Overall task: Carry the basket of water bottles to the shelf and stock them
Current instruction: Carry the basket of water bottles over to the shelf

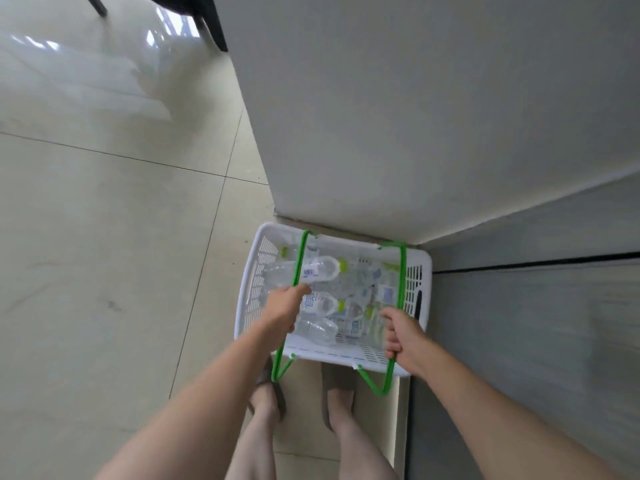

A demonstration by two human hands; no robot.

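Observation:
A white plastic basket [251, 289] with slotted walls sits low in front of my feet, against a wall corner. Several clear water bottles [320, 270] with pale green caps lie jumbled inside it. Two green wire handles arch over the basket. My left hand [282, 311] is closed around the left green handle [298, 261]. My right hand [403, 336] is closed around the right green handle [401, 275] near the basket's right wall.
A white wall corner [381, 133] rises just beyond the basket, with a grey panelled surface [536, 323] to the right. Glossy beige floor tiles [104, 237] spread to the left. Dark furniture legs [211, 22] stand at the top. My slippered feet [337, 393] are below the basket.

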